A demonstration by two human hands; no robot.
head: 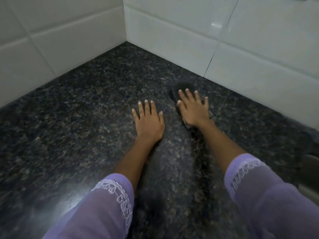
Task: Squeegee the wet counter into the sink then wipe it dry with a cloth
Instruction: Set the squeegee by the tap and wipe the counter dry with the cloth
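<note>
The dark speckled granite counter (89,107) fills the view and runs into a tiled corner. My left hand (148,121) lies flat on it with fingers spread and nothing under it. My right hand (193,109) presses flat on a dark cloth (183,87), most of which is hidden beneath the palm. The cloth blurs into the stone, and only its rounded far edge shows beyond my fingertips. A duller streak of counter runs from the cloth back toward me between my forearms. No squeegee is in view.
White tiled walls (69,40) meet at the far corner and bound the counter on the left and right. A metal sink rim (310,163) shows at the right edge. Lilac sleeves with lace trim cover my forearms.
</note>
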